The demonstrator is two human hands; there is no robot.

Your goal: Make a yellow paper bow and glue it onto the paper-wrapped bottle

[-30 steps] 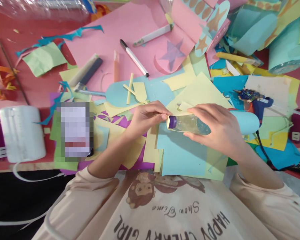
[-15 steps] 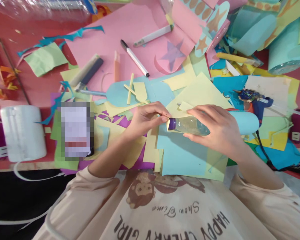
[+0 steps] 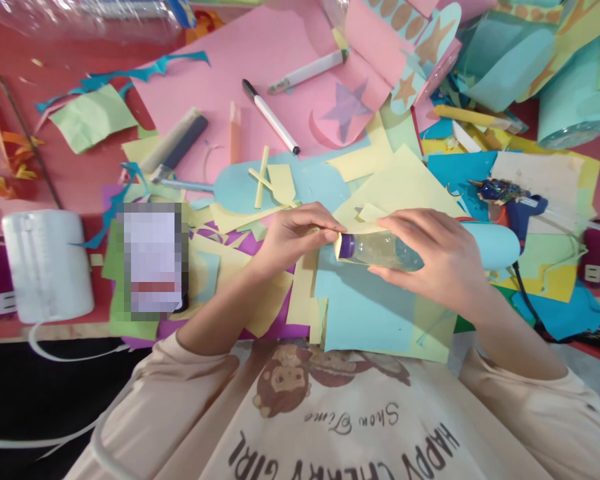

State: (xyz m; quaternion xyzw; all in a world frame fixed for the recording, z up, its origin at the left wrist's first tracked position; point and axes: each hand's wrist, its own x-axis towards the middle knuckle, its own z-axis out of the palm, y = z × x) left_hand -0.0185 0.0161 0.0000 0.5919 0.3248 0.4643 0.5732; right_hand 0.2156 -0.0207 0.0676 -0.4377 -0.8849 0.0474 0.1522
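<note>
A clear plastic bottle with a purple cap lies sideways, its cap toward the left. My right hand is wrapped around the bottle's body, fingers above and thumb below. Thumb and fingertips of my left hand pinch a pale yellow paper strip at the cap end. The strip bends past the cap and runs along the bottle's side; its far end is hidden by my right hand. Below the bottle is a light blue paper sheet.
A glue gun lies on paper at the right, beside a light blue rounded piece. A black-capped marker and a box cutter lie farther back. A blurred phone and a white power bank-like case are at the left.
Almost nothing differs. The camera view has shifted very slightly, and both hands keep the same hold on the bottle and the paper strip.
</note>
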